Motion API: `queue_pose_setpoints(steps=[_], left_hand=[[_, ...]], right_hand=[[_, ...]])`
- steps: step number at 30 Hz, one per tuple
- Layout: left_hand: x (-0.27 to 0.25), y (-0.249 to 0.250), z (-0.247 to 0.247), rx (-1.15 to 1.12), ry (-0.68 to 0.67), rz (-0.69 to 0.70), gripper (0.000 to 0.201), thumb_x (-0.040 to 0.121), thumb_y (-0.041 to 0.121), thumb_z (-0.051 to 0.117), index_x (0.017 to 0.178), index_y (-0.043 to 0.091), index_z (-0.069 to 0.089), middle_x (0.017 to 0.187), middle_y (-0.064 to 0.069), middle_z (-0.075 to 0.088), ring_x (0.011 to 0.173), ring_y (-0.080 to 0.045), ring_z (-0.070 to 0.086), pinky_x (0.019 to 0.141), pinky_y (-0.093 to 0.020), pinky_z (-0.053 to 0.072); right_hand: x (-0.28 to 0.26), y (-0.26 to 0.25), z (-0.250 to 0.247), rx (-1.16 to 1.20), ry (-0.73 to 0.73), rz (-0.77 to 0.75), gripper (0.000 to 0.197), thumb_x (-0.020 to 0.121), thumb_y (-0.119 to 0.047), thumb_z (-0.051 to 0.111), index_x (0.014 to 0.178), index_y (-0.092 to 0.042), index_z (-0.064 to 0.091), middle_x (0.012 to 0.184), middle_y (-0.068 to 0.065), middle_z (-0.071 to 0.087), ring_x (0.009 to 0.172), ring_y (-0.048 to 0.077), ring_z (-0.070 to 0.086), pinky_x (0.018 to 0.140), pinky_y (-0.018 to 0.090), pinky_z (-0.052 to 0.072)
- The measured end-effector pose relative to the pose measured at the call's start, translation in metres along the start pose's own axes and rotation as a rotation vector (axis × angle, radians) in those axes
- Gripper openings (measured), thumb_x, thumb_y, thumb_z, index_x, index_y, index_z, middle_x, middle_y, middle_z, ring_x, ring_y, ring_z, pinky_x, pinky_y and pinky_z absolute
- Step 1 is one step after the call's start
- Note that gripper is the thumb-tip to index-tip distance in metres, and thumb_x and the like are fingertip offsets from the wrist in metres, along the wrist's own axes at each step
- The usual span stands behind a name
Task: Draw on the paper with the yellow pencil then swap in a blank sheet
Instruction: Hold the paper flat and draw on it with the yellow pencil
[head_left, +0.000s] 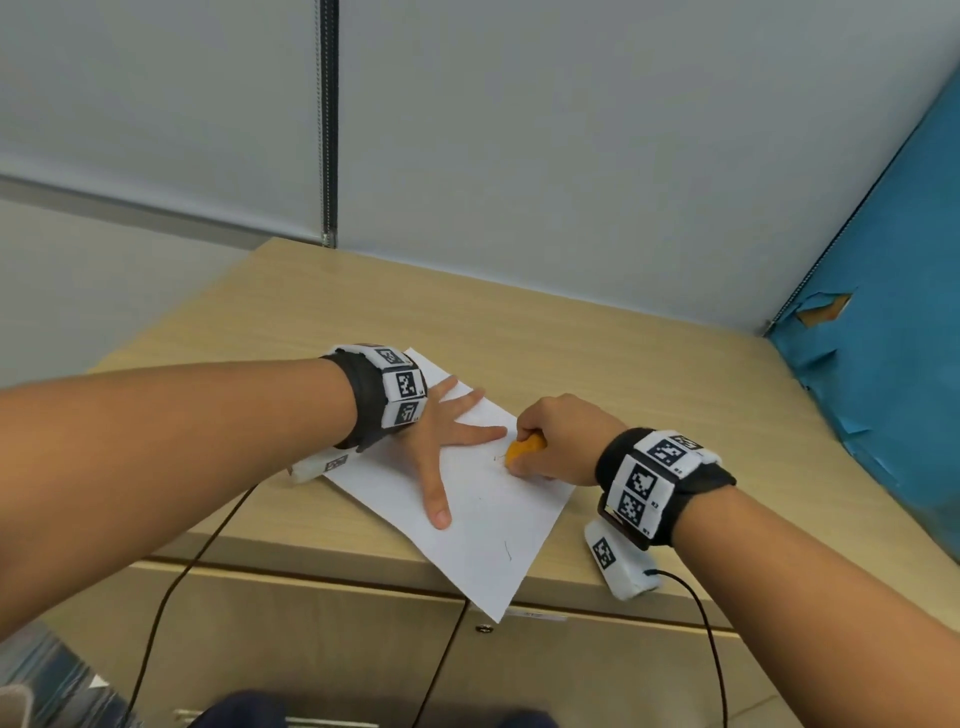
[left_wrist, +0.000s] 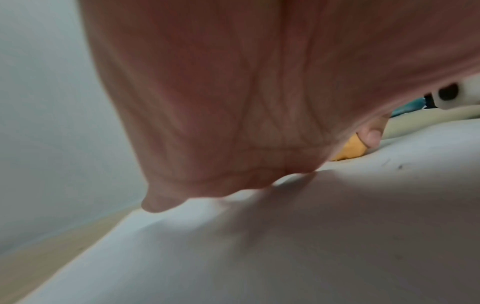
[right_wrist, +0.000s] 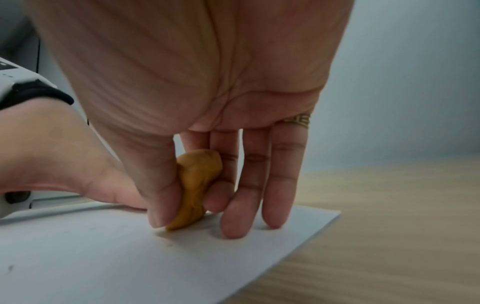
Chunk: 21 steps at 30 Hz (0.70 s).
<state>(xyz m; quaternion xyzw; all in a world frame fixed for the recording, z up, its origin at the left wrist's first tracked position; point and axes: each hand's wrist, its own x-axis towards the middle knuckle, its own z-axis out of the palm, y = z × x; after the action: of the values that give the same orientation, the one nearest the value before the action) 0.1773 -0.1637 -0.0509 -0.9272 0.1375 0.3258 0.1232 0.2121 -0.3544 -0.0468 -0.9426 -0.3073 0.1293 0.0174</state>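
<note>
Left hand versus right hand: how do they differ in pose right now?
The left hand lies flat, fingers spread, holding nothing; the right hand stands upright, thumb and fingers pinching a stubby yellow-orange drawing piece. Both touch the white paper sheet.

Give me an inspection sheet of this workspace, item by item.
Surface: wooden cabinet top, doors below.
Job's things: paper lies angled, one corner past the front edge, faint marks on it; stubby yellow drawing piece tip on the paper.
Clutter: nothing seen.
Hands: left hand flat, fingers spread, pressing the paper; right hand pinches the yellow piece.
Cables: black cables hang from both wrist units.
Surroundings: grey wall, torn blue panel at right.
</note>
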Motion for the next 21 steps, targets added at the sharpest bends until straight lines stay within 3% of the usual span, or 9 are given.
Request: queue_pose_setpoints(steps=[6, 11, 16, 18, 21], left_hand=[[-0.001, 0.001, 0.007, 0.018, -0.014, 0.047, 0.142, 0.057, 0.078, 0.076, 0.144, 0.051, -0.033, 0.156, 0.006, -0.043, 0.148, -0.030, -0.030, 0.114, -0.069, -0.007], [0.007, 0.010, 0.010, -0.131, 0.029, 0.048, 0.121, 0.066, 0.087, 0.060, 0.142, 0.058, -0.029, 0.157, 0.008, -0.041, 0.146, -0.034, -0.033, 0.111, -0.070, -0.008], [0.012, 0.011, 0.013, -0.065, 0.027, 0.023, 0.135, 0.053, 0.087, 0.069, 0.135, 0.061, -0.035, 0.152, 0.010, -0.048, 0.143, -0.036, -0.038, 0.109, -0.073, -0.010], [0.010, 0.012, 0.014, -0.048, 0.046, 0.023, 0.134, 0.056, 0.086, 0.069, 0.138, 0.060, -0.033, 0.153, 0.008, -0.047, 0.143, -0.038, -0.037, 0.110, -0.071, -0.010], [0.008, 0.014, 0.014, -0.036, 0.064, 0.032, 0.129, 0.059, 0.084, 0.069, 0.145, 0.059, -0.023, 0.154, 0.005, -0.046, 0.143, -0.040, -0.036, 0.111, -0.070, -0.008]], right_hand=[[0.001, 0.001, 0.001, -0.040, 0.005, -0.017, 0.031, 0.089, -0.045, 0.072, 0.107, -0.019, 0.071, 0.097, 0.000, 0.069, 0.093, 0.022, 0.065, 0.081, 0.037, 0.054], [0.001, 0.003, 0.003, -0.030, 0.015, -0.025, 0.032, 0.089, -0.045, 0.070, 0.102, -0.016, 0.071, 0.095, 0.002, 0.070, 0.091, 0.023, 0.066, 0.079, 0.038, 0.054], [0.000, 0.000, 0.000, -0.049, -0.003, -0.037, 0.032, 0.090, -0.045, 0.069, 0.098, -0.014, 0.071, 0.089, 0.003, 0.071, 0.087, 0.024, 0.067, 0.079, 0.040, 0.056], [-0.003, -0.007, 0.004, -0.066, -0.011, -0.095, 0.029, 0.089, -0.044, 0.069, 0.091, -0.015, 0.068, 0.084, 0.000, 0.067, 0.082, 0.022, 0.065, 0.074, 0.037, 0.055], [-0.015, -0.024, 0.012, -0.104, -0.059, -0.230, 0.021, 0.087, -0.046, 0.071, 0.087, -0.027, 0.061, 0.073, -0.012, 0.055, 0.069, 0.012, 0.054, 0.067, 0.030, 0.047]])
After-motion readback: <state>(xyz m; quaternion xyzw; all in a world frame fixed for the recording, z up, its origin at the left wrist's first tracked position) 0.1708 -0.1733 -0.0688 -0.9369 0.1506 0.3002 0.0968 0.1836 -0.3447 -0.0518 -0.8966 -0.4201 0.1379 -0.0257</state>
